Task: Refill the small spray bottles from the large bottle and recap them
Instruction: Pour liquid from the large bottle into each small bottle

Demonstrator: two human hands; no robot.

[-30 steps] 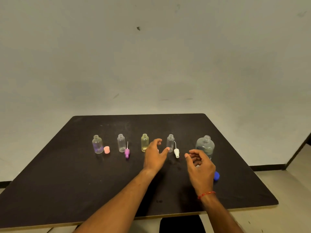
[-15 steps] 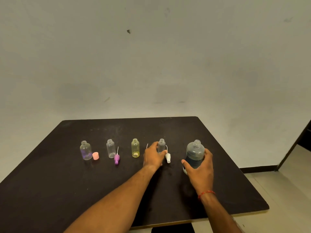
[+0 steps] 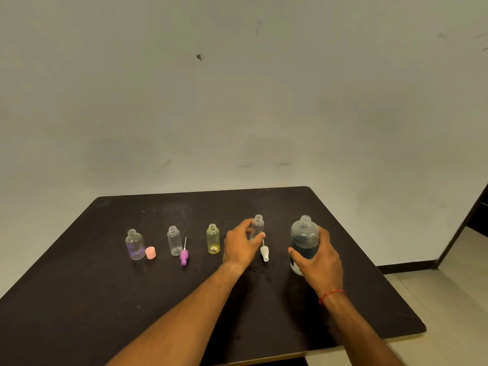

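Beside our left hand (image 3: 240, 248), gripping a small clear plastic bottle (image 3: 258, 224) steady, our right hand (image 3: 320, 262) clasps the large clear plastic bottle (image 3: 303, 233) for pouring.

Single head cam, looked forward and down over the table (image 3: 111, 299). Both forearms entered from the bottom edge. Wall filled the top half.

Four small bottles stand open-necked in a row: leftmost a purple-tinted bottle (image 3: 135, 245) with a pink cap (image 3: 150, 252) just right of it, then a clear bottle (image 3: 174, 240) with a purple spray cap (image 3: 184, 256) lying beside it, a yellow bottle (image 3: 213, 239), and a second clear bottle (image 3: 257, 225) gripped in my left hand (image 3: 240, 247), its white spray cap (image 3: 264, 253) lying just right. My right hand (image 3: 319, 262) grips the large bottle (image 3: 303, 236), upright, uncapped, dark liquid in its lower half
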